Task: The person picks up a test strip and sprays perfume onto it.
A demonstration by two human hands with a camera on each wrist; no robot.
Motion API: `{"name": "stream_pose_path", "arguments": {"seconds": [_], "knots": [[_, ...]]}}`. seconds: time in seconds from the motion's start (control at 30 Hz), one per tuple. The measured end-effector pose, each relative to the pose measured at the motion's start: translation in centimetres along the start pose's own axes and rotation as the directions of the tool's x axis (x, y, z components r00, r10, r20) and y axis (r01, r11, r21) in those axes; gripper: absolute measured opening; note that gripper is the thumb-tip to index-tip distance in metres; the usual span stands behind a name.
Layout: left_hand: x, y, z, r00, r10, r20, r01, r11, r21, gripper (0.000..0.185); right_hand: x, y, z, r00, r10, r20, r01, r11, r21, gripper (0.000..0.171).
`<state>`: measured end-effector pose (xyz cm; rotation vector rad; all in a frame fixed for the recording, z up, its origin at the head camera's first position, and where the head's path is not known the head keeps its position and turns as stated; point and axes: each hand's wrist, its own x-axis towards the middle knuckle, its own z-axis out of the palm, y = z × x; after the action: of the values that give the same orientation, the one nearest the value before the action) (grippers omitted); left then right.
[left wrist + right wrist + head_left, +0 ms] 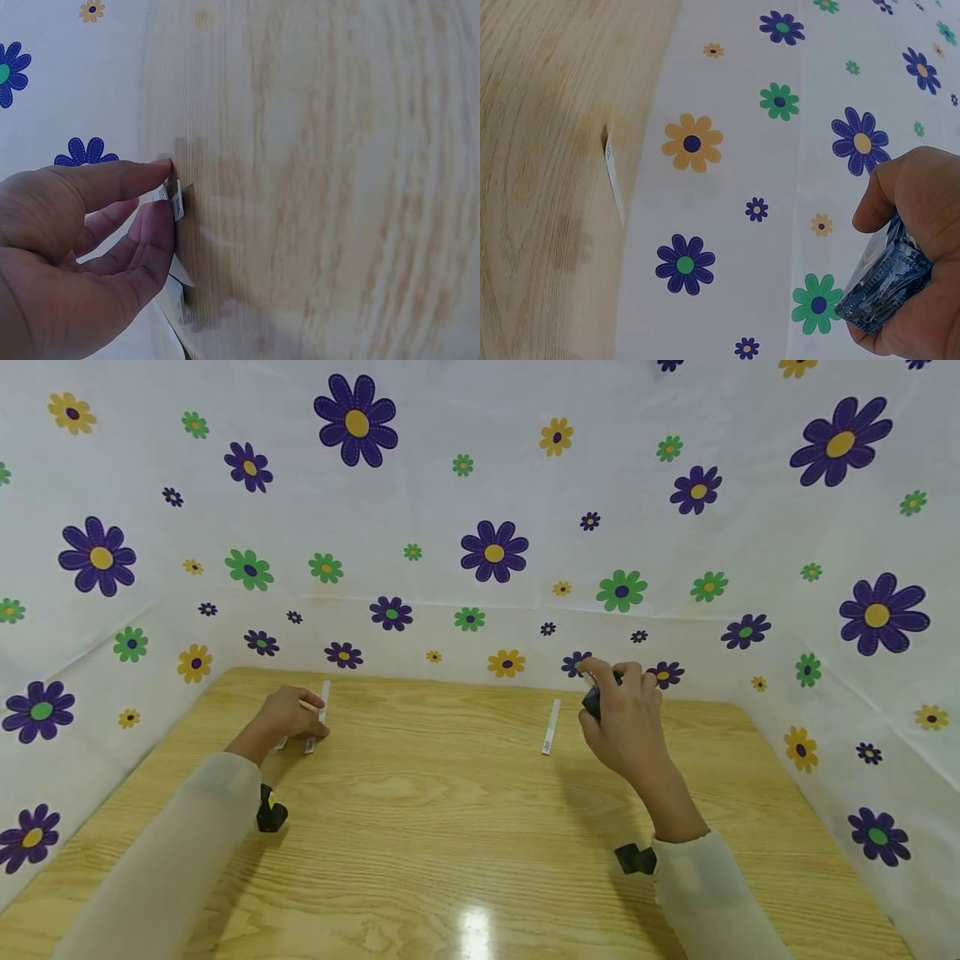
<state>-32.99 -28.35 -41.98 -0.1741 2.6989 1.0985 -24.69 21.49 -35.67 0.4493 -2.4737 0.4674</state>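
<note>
Head view: on the wooden desk (450, 827), the left hand (288, 714) pinches one of two white strips (321, 714) lying lengthwise away from the person. Farther right, a third white strip (551, 727) lies just left of the raised right hand (622, 722), which grips a small blue bottle (885, 285).

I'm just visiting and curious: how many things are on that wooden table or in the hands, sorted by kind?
White paper strips: 3, two at the left hand (one, one), one lying alone
Blue glass bottle: 1, in the right hand
Total: 4
</note>
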Motion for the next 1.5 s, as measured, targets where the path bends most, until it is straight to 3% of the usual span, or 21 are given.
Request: {"name": "stream_pose_path", "arguments": {"seconds": [0.57,1.03,1.3,1.5], "knots": [[-0.1,-0.5,-0.1,1.0,-0.015,-0.024,0.012,0.993,-0.121,0.058,0.0,-0.2,-0.1,1.0,0.015,0.015,-0.015,1.0,0.005,0.058],[0.1,-0.9,0.0,0.999,0.007,-0.05,-0.011,0.997,-0.072,0.039,0.0,-0.1,-0.1,1.0,0.0,0.003,0.0,1.0,0.005,0.058],[0.2,0.1,0.7,0.999,0.017,-0.028,-0.021,0.988,-0.151,0.043,0.1,-0.1,0.0,1.0,0.006,0.015,-0.006,1.0,-0.002,0.058],[-0.1,1.4,1.7,0.997,0.077,0.0,-0.076,0.978,-0.195,0.042,0.0,-0.2,0.0,1.0,0.014,0.027,-0.014,1.0,0.006,0.058]]}}
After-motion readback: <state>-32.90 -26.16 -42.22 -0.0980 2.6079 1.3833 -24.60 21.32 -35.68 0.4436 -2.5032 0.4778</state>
